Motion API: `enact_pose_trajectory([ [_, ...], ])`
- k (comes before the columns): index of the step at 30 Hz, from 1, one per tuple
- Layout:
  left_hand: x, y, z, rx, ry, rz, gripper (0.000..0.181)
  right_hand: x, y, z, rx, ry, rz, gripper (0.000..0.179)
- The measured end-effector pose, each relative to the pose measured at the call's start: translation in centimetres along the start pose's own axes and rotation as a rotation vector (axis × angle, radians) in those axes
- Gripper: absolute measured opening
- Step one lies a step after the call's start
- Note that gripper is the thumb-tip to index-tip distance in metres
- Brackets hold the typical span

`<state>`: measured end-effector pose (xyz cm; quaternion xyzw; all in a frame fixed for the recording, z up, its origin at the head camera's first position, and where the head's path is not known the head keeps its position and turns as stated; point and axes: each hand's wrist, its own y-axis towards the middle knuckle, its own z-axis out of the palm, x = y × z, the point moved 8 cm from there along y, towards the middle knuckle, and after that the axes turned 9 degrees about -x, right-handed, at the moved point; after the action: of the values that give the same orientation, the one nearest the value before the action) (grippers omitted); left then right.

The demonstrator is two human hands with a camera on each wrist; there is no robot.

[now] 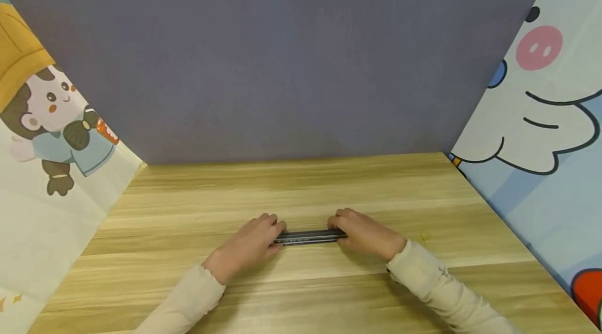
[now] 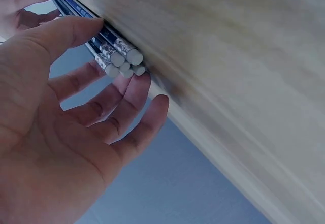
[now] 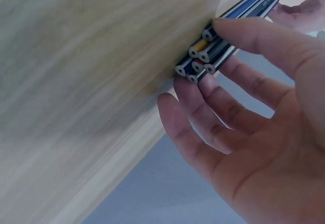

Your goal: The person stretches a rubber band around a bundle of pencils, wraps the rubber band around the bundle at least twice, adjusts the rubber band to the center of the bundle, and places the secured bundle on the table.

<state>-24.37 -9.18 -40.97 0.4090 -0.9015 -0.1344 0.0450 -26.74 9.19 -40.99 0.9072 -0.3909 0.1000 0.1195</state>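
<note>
A bundle of several dark pencils (image 1: 308,238) lies sideways on the wooden table, stretched between both hands. My left hand (image 1: 251,244) holds the eraser end, thumb on the near side and fingers on the far side. In the left wrist view, white erasers with patterned ferrules cap the pencils (image 2: 114,49). At the other end my right hand (image 1: 366,233) grips the bundle between thumb and fingers. Unsharpened flat ends of the pencils (image 3: 198,61) show in the right wrist view, stacked unevenly; one has a yellow side.
The wood-grain table (image 1: 301,292) runs back to a grey upright panel (image 1: 301,62). Cartoon-printed sheets flank it, a child figure (image 1: 61,114) on the left and a white character (image 1: 541,114) on the right.
</note>
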Motion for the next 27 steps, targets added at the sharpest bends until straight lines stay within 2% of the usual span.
enact_pose_trajectory([
  [4,-0.1,0.1,-0.2,-0.01,0.006,0.002,0.033,-0.2,0.0,-0.1,0.013,0.007,0.021,0.034],
  [8,-0.8,-0.2,-0.1,-0.007,0.066,0.004,0.039,0.3,-0.2,-0.2,-0.016,-0.037,-0.004,0.039],
  [11,-2.3,-1.0,0.4,0.062,0.114,0.007,0.05,1.4,-1.0,0.0,-0.03,-0.132,-0.056,0.046],
  [14,-3.7,-1.9,0.9,0.144,0.15,0.0,0.057,2.7,-2.0,0.6,0.011,-0.199,-0.077,0.051],
  [17,-4.6,-2.3,0.9,0.171,0.227,-0.002,0.059,3.4,-2.8,1.2,0.075,-0.19,-0.039,0.056],
  [20,-4.8,-2.4,0.9,0.172,0.265,-0.025,0.061,3.5,-2.8,1.7,0.112,-0.154,0.011,0.062],
  [27,-4.2,-2.6,1.4,0.17,0.207,-0.058,0.061,2.9,-2.7,2.3,0.095,-0.071,0.016,0.066],
])
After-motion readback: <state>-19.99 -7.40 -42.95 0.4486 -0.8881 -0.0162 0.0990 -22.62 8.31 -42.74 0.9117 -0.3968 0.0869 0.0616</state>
